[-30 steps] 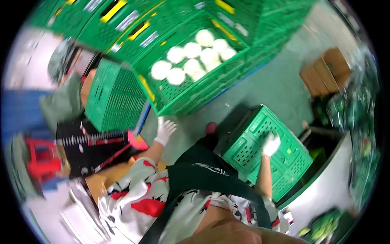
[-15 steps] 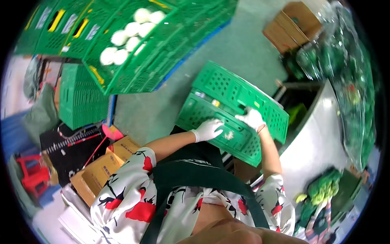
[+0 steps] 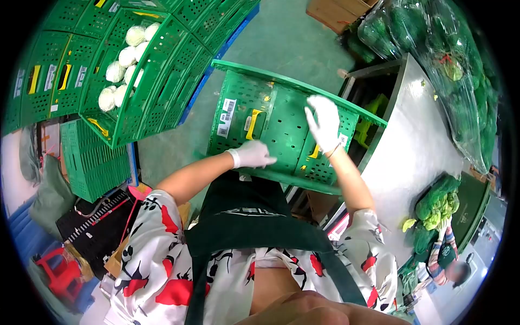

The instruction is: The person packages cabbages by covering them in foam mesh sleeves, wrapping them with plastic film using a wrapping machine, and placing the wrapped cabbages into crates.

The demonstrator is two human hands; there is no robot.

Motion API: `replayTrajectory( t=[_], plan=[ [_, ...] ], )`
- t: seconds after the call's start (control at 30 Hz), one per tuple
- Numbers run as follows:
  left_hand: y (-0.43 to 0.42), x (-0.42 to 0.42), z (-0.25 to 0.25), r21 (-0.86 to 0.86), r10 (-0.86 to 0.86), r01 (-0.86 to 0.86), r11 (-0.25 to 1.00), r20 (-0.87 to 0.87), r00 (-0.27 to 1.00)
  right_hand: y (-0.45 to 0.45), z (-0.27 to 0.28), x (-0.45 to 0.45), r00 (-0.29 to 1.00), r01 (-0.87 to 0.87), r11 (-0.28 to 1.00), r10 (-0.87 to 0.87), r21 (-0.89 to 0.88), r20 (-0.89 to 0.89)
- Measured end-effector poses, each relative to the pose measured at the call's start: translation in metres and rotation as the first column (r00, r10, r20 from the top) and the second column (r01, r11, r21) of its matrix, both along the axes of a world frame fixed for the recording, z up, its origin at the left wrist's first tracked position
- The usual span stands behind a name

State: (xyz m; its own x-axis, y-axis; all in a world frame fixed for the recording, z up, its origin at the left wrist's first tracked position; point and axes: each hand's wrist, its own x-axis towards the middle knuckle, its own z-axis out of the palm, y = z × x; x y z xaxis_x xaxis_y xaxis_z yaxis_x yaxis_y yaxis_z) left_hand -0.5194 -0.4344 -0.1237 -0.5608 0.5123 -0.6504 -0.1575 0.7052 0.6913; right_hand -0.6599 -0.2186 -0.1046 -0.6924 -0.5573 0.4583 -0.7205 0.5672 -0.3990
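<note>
A green plastic crate (image 3: 284,124) lies in front of my body, its walls now standing around a perforated floor, with yellow handles and white labels. My left hand (image 3: 253,155), in a white glove, is at the crate's near left edge with its fingers partly spread. Over the crate's right part is my right hand (image 3: 324,122), also white-gloved, thumb apart from the fingers and nothing seen in it. Round white vegetables (image 3: 127,56) fill part of another green crate (image 3: 157,70) at the upper left.
Stacked folded crates (image 3: 89,157) stand at the left, above a red stool (image 3: 60,275). A metal table (image 3: 403,162) is on the right, with bagged green vegetables (image 3: 449,70) behind it. A cardboard box (image 3: 338,13) sits at the top. Another person (image 3: 447,265) is at the lower right.
The folded green crate has been opened out, and its walls stand up. Both hands have shifted apart over it. The view has turned, so the crate of white vegetables appears further left.
</note>
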Motion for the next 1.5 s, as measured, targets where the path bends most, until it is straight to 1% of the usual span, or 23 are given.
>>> replayTrajectory(
  t=[0.03,0.07,0.1,0.13,0.17,0.2,0.33,0.47,0.6,0.67,0.7,0.73,0.77,0.83,0.9,0.97,1.0,1.03,1.1,1.17,1.3,1.43,1.5],
  plan=[
    [-0.002,0.009,0.004,0.099,0.028,-0.069,0.993,0.374,0.927,0.008,-0.014,0.021,0.989,0.095,0.995,-0.092,-0.024,0.119],
    [-0.001,0.016,-0.001,0.099,-0.009,-0.043,0.994,0.480,0.877,0.021,-0.042,0.038,0.952,0.188,0.982,-0.189,0.027,0.240],
    [0.000,0.025,-0.013,0.101,-0.047,-0.014,0.995,0.579,0.814,0.030,-0.061,0.056,0.827,0.293,0.921,-0.379,0.257,0.416],
    [0.006,0.038,-0.027,-0.034,-0.179,0.190,0.981,0.209,0.961,0.038,-0.085,0.068,0.718,0.329,0.813,-0.546,0.481,0.432],
    [0.010,0.050,-0.043,-0.236,-0.356,0.312,0.920,-0.175,0.918,0.045,-0.108,0.079,0.595,0.283,0.690,-0.671,0.666,0.443],
    [0.007,0.055,-0.053,-0.346,-0.558,0.442,0.828,-0.418,0.717,0.050,-0.136,0.090,0.555,0.262,0.667,-0.695,0.698,0.457],
    [0.001,0.071,-0.091,-0.511,-0.732,0.525,0.681,-0.470,0.493,0.042,-0.153,0.114,0.439,0.253,0.636,-0.747,0.729,0.499],
    [0.001,0.055,-0.063,-0.390,-0.622,0.489,0.780,-0.570,0.538,0.066,-0.158,0.117,0.547,0.302,0.737,-0.653,0.604,0.523],
    [0.002,0.051,-0.044,-0.276,-0.449,0.362,0.890,-0.658,0.604,0.088,-0.046,0.115,0.501,0.382,0.631,-0.755,0.676,0.423],
    [-0.029,0.057,0.007,-0.369,-0.470,0.294,0.882,-0.627,0.621,0.140,-0.005,0.126,0.543,0.569,0.614,-0.780,0.547,0.311],
    [-0.052,0.059,0.035,-0.508,-0.602,0.328,0.797,-0.615,0.509,0.182,-0.013,0.132,0.660,0.611,0.686,-0.717,0.394,0.225],
    [-0.083,0.065,0.048,-0.497,-0.534,0.222,0.839,-0.670,0.516,0.212,-0.008,0.130,0.564,0.642,0.585,-0.798,0.496,0.211],
    [-0.120,0.074,0.045,-0.637,-0.613,0.156,0.755,-0.602,0.512,0.242,-0.002,0.128,0.466,0.644,0.476,-0.865,0.598,0.187],
    [-0.141,0.080,0.037,-0.512,-0.440,0.027,0.858,-0.707,0.554,0.245,-0.009,0.130,0.431,0.673,0.530,-0.848,0.517,0.309],
    [-0.129,0.074,0.043,-0.486,-0.380,0.005,0.874,-0.677,0.630,0.285,-0.093,0.131,0.473,0.754,0.553,-0.832,0.355,0.291],
    [-0.116,0.070,0.048,-0.231,-0.073,-0.162,0.960,-0.758,0.649,0.266,-0.079,0.134,0.534,0.797,0.540,-0.839,0.269,0.104],
    [-0.106,0.068,0.066,-0.221,-0.074,-0.165,0.961,-0.782,0.619,0.248,-0.045,0.143,0.505,0.818,0.534,-0.844,0.212,0.180],
    [-0.093,0.070,0.084,-0.206,-0.081,-0.148,0.967,-0.803,0.591,0.228,-0.005,0.160,0.462,0.847,0.507,-0.850,0.159,0.252],
    [-0.069,0.081,0.100,-0.023,-0.002,-0.040,0.999,-0.887,0.463,0.177,0.079,0.206,0.522,0.832,0.526,-0.850,0.177,0.073],
    [-0.043,0.106,0.116,0.023,-0.014,0.069,0.997,-0.871,0.492,0.140,0.110,0.255,0.484,0.821,0.547,-0.820,0.164,0.306],
    [-0.009,0.155,0.125,0.059,-0.147,0.483,0.873,-0.914,0.379,0.085,0.102,0.377,0.493,0.767,0.570,-0.817,0.294,0.299],
    [0.008,0.191,0.101,0.092,-0.192,0.663,0.743,-0.920,0.342,0.035,0.068,0.495,0.311,0.815,0.477,-0.840,0.330,0.444],
    [0.014,0.207,0.095,0.081,-0.214,0.721,0.688,-0.927,0.308,0.013,0.073,0.539,0.128,0.754,0.464,-0.798,0.465,0.589]
  ],
)
